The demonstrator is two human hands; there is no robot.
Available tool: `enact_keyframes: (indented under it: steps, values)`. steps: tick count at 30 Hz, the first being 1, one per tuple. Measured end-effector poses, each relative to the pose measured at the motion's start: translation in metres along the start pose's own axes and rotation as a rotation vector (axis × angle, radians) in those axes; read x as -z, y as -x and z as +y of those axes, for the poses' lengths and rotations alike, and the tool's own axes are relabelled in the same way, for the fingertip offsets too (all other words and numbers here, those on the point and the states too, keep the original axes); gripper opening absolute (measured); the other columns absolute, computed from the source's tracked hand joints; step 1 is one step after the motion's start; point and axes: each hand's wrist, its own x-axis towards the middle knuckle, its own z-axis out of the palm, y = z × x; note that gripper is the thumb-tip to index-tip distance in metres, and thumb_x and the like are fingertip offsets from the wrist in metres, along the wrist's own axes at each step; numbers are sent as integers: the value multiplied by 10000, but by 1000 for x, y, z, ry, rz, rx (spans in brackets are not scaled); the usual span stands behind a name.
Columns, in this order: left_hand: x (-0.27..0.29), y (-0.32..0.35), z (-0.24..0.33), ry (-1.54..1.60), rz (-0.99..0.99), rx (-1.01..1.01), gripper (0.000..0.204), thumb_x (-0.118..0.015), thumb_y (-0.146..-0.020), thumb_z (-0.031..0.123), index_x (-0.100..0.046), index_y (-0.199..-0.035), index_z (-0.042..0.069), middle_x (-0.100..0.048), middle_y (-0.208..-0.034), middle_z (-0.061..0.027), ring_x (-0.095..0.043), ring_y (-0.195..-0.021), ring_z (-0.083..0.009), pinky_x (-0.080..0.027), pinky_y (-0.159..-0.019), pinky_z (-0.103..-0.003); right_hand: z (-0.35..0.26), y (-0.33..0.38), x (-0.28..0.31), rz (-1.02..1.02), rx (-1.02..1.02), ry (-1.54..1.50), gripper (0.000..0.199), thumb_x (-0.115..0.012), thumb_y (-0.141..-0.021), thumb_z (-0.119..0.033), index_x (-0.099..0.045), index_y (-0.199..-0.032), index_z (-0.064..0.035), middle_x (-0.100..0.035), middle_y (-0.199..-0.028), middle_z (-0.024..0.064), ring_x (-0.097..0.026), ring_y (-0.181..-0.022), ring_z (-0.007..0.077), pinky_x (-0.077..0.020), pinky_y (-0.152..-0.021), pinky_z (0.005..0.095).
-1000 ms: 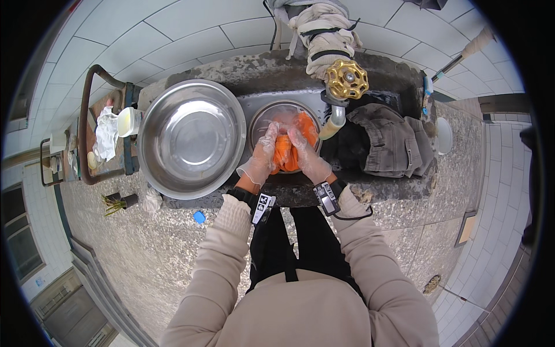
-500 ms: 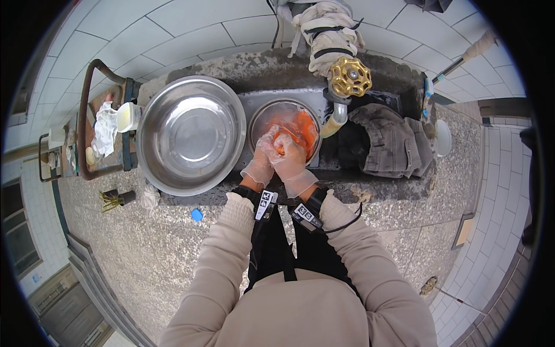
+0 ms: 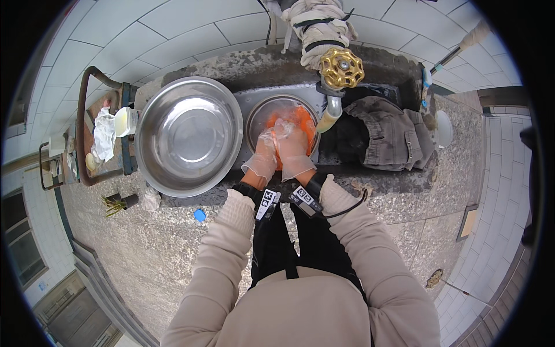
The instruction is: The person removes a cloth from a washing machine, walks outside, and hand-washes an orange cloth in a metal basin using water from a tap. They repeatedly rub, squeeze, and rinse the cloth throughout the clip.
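Observation:
A bright orange cloth [image 3: 305,120] lies wet and bunched in a small round metal basin [image 3: 252,113] inside the stone sink. Over the cloth my left hand [image 3: 266,151] and my right hand [image 3: 292,147] press close together, both in clear thin plastic gloves. Their fingers close on the cloth, though the fingertips are partly hidden and blurred. Orange also shows between the wrists. Just right of the basin, a tap [image 3: 329,113] with a brass wheel handle [image 3: 341,67] reaches down beside the cloth.
A large steel basin [image 3: 230,168] rests at the sink's left. Wet grey trousers [image 3: 388,134] lie bunched in the right of the sink. Farther left stands a metal-framed rack [image 3: 88,127] with a white tub [image 3: 125,122]. A blue piece [image 3: 200,215] lies on the floor.
My hands have pushed down and forward onto the cloth, and the orange bunch earlier showing between my fingers is now mostly covered. The view has shifted slightly.

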Motion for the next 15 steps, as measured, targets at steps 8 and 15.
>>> enact_keyframes:
  steps: [8,15]
  values:
    - [-24,15,49,-130,12,147,316,-468,-909,281,-527,-1067,13,-583,-1025,-82,-577,-905,-189,-469,-829,-299,26,-25,12,-193,76,-341,348,-537,-831,-340,-594,-949,-18,-597,-967,162,-565,-891,313,-420,-823,349]
    - [-15,11,73,-316,-286,272,413,-521,-878,358,-513,-1076,-5,-565,-1045,-104,-564,-938,-179,-459,-825,-283,27,-16,22,-561,211,292,592,-611,-751,-444,-487,-1130,-7,-555,-1065,226,-557,-946,378,-436,-812,421]
